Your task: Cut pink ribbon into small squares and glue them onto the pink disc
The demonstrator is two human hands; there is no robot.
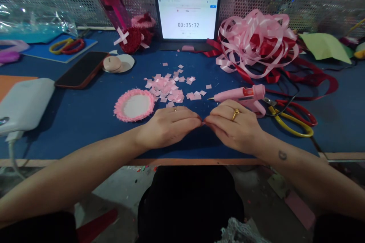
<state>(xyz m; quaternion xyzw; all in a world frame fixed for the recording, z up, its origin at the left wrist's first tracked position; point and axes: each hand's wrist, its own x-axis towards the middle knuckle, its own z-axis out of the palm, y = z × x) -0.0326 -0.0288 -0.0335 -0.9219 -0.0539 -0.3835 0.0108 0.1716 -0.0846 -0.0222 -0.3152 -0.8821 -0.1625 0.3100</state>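
Observation:
My left hand (173, 125) and my right hand (235, 125) meet almost fingertip to fingertip over the front of the blue table. Both are closed in a pinch on a tiny pink piece (203, 123), mostly hidden by the fingers. Left of my left hand lies a round white disc (136, 106) edged with pink ruffles (121, 112). Beyond that hand is a loose pile of small pink squares (167, 86). A pink glue gun (239, 94) lies just behind my right hand, its tip pointing left.
Red and yellow scissors (296, 123) lie right of my right hand. Pink ribbon (256, 41) is heaped behind, beside a tablet (188, 17) showing a timer. At left are a phone (84, 69), a white power bank (27, 104) with a cable, and other scissors (67, 46).

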